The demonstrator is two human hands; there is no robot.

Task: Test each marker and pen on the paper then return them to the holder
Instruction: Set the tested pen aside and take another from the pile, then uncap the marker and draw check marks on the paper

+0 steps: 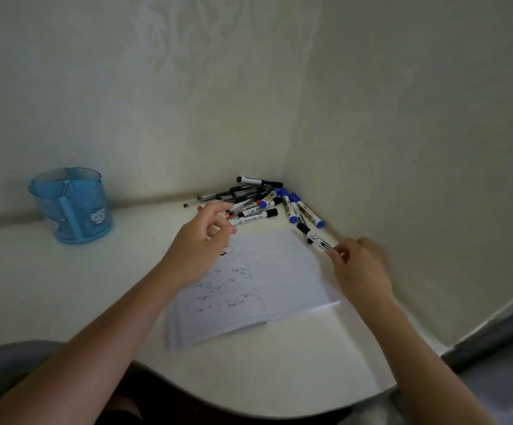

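black marker (pixel 315 238) pinched in right hand (pixel 361 265), beside paper (pixel 267 280)

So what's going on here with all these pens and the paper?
A person works at a white table in a corner. The right hand pinches the end of a black-capped marker beside the paper, which already carries many small test marks. The left hand hovers at the edge of the pile of pens and markers; whether it holds one is unclear. The blue holder stands apart, with nothing sticking out.
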